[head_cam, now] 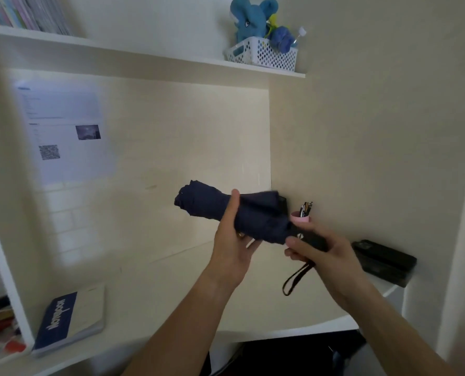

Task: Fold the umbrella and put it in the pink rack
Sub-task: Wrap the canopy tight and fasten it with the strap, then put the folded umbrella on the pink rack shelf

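Cream walls close in a white alcove whose table [171, 294] carries everything, and the navy umbrella [226, 210] is held in the air above it, lying roughly level with its canopy end toward the back wall. Its cloth is already collapsed and gathered into a loose roll, not yet strapped tight.

At the umbrella's middle, the left hand [232, 245] cups the bundle from below, its thumb laid up over the cloth and its fingers [249, 244] curled under it. At the umbrella's near end, the right hand [326, 253] grips the black handle, its fingers wrapped round it, and a black wrist loop [296, 280] dangles beneath.

Just behind the umbrella's handle end stands a pink holder [300, 219] with pens [306, 207] sticking out of it. Whether that is the pink rack, I cannot tell; no other pink thing shows. Beyond the handle, to the right, a black case [383, 260] lies on the table. Well to the left of the umbrella and nearer the person, a blue-and-cream notebook [71, 318] lies on the table.

I judge the folding step to be nearly done: the canopy looks rolled, but still bulges at its far end. The next move probably calls for the left hand to wind the cloth snug while the right steadies the handle, then fasten it before carrying it to the rack.
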Demonstrator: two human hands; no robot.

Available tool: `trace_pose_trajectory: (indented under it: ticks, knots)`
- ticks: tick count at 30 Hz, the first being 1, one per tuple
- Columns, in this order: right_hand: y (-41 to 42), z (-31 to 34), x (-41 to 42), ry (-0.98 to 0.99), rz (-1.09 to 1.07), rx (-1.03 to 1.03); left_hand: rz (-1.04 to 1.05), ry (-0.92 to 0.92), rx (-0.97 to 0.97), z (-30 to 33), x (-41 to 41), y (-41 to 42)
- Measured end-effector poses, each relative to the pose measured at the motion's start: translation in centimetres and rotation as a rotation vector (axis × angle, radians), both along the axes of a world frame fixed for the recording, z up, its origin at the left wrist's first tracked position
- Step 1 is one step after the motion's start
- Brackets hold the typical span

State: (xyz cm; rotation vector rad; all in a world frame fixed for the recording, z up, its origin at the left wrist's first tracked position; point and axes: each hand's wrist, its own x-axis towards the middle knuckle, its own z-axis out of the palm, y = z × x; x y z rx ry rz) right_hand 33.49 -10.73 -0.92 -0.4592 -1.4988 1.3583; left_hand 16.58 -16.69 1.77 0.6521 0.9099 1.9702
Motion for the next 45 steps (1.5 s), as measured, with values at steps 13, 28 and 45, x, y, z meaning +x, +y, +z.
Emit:
trace_pose_trajectory:
  ticks: [13,28,45]
  knots:
    - [-1.6,-2.8,6.7,0.234,-0.087,-0.379,0.097,-0.015,0.036,-3.8,3.6,-0.9]
    - [-2.3,-2.7,16.3,0.348,-0.305,-0.318,-0.229,0.262,0.062,-6.2,12.0,3.3]
    - [9.3,-20.4,47.1,0.521,-0.949,-0.689,-0.765,0.383,-0.387,-22.2,43.2,24.3]
